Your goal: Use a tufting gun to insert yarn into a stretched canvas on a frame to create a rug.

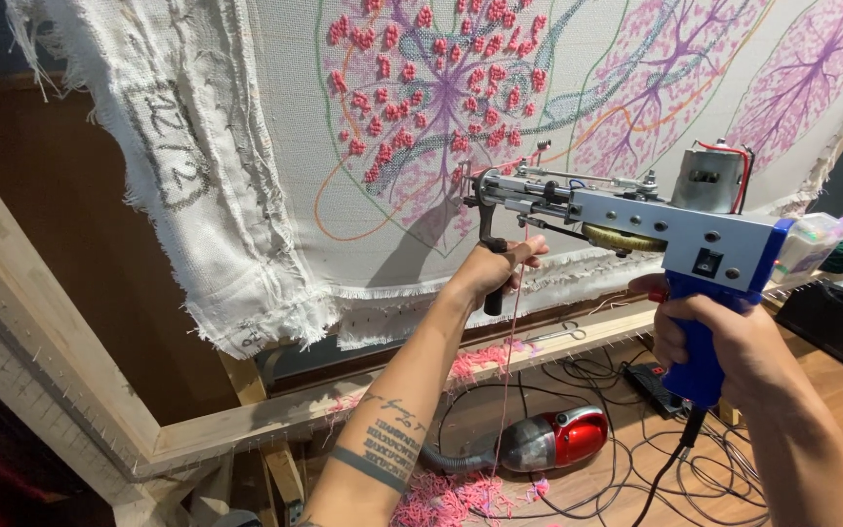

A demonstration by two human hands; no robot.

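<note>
Gripping a blue-handled metal tufting gun (636,220), a person presses its needle against a white woven backing cloth (275,176) stretched on a wooden frame (70,322). The right hand (724,342) has its fingers wrapped tight around the blue grip; the left hand (495,268) closes around the black front handle, pink yarn (511,342) trailing below it. Just above the left fingers, pink tufts (421,73) fill part of one flower outline; the outlines to their right appear untufted.
</note>
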